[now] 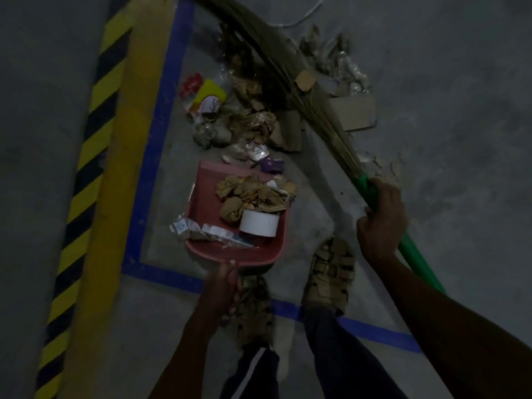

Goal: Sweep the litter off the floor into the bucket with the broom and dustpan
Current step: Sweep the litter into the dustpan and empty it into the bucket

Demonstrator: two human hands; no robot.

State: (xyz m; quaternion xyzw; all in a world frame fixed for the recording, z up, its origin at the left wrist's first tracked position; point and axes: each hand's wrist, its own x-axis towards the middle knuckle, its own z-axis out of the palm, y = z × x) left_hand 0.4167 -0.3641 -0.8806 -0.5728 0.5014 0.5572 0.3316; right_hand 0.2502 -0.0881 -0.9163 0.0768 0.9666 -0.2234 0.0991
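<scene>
A pink dustpan (207, 197) lies on the grey floor, and my left hand (223, 292) grips its handle at the near end. Crumpled brown paper, foil wrappers and a white tape roll (259, 223) sit inside it. My right hand (381, 223) grips the green handle of a grass broom (276, 59), whose bristles stretch up and left over a litter pile (259, 122) of paper, cardboard and wrappers beyond the dustpan's mouth. No bucket is in view.
Blue tape lines (152, 156) mark a corner around the pile. A yellow band and a black-and-yellow hazard stripe (89, 156) run along the left. My two sandalled feet (331, 272) stand just behind the dustpan. A cardboard piece (354, 112) lies right of the broom.
</scene>
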